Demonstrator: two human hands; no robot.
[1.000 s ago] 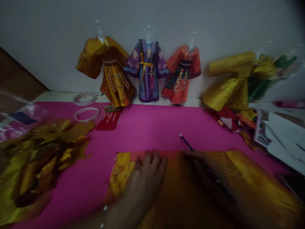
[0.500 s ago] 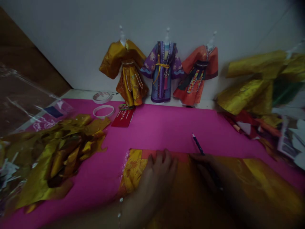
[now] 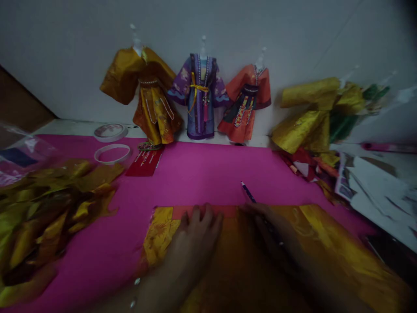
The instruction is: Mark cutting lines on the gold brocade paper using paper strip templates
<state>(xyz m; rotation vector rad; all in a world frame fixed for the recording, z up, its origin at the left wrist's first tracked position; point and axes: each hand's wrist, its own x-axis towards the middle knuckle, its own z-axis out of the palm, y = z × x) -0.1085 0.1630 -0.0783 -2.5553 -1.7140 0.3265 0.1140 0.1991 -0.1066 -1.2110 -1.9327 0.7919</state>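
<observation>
While the left hand (image 3: 198,237) lies flat, fingers spread, pinning the gold brocade sheet (image 3: 325,243) to the pink mat (image 3: 202,174), the right hand (image 3: 270,234), fingers closed, grips a pen (image 3: 249,194) at its top edge.

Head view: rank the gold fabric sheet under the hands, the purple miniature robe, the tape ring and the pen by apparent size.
1. Gold fabric sheet, nearest the camera, which inflates it.
2. Purple miniature robe.
3. Tape ring and pen: unsure, since the right hand hides most of the pen.
</observation>
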